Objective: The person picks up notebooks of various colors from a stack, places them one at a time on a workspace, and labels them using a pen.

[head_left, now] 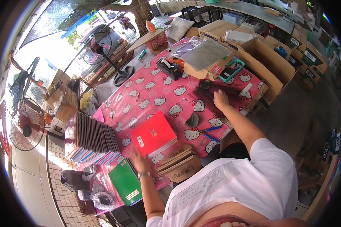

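My left hand (139,162) is at the lower left corner of a stack of red notebooks (153,132), its fingers reaching toward the stack's edge. Just beside that wrist lies a stack of green notebooks (125,181). At the right side of the table my right hand (221,99) rests on a pile of dark maroon sheets (206,96), fingers curled at its edge; whether it grips one is hard to make out. A grey roll of tape (192,120) and blue pens or cutters (212,134) lie between me and that pile.
A tall stack of dark-spined notebooks (91,132) stands at the left. Cardboard pieces (180,162) lie near my body. Farther back are a tape dispenser (169,69), clear plastic sheets (204,53) and a green tray (232,70). Open cartons (269,64) adjoin the table's right side.
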Motion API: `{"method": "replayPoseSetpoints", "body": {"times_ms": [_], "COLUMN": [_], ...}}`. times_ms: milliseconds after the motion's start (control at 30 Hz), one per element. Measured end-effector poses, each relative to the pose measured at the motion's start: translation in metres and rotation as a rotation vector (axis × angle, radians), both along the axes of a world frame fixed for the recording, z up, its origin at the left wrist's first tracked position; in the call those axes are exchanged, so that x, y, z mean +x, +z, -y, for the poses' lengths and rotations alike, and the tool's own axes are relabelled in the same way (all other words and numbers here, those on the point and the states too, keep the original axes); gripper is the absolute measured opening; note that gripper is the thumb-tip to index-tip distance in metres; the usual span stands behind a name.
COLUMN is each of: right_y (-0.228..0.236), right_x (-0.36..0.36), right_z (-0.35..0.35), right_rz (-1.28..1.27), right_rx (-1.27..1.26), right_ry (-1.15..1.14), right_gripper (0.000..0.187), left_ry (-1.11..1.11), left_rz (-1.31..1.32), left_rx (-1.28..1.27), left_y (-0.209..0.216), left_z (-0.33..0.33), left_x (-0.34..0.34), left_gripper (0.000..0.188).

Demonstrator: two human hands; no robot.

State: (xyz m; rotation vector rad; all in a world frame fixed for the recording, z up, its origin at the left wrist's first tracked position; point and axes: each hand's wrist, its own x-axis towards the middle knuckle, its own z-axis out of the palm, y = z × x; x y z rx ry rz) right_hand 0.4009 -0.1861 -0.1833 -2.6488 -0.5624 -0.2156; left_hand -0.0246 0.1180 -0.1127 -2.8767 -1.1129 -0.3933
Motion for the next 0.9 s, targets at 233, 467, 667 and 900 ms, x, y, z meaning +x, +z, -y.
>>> {"method": "replayPoseSetpoints", "body": {"times_ms": [233,467,667,900], "right_y": [0.005,0.013,0.034,0.066], "right_x": [0.016,0.035,0.035,-0.03], "right_z": [0.001,0.023,0.031,0.013], "right_rz": [-0.055,0.172,0.194,-0.523], "right_rx": [0.223,0.48,0.448,0.923], "right_ry": [0.04,0.032,0.008,0.159], "right_gripper": [0.026,0.02,0.02,0.028], "left_ry": [-0.608,-0.588,-0.612,-0.641], "left_rz": [-0.239,-0.286,-0.336,-0.224], "left_rx": [-0.203,-0.15,-0.268,-0.442], "left_y": [-0.011,-0.011,0.002,0.016], "left_z": [-0.018,-0.008,-0.021,-0.028], "left_x": [0.075,0.076,0.082,0.079], "left_gripper": [0.06,0.052,0.045,0.028]}}
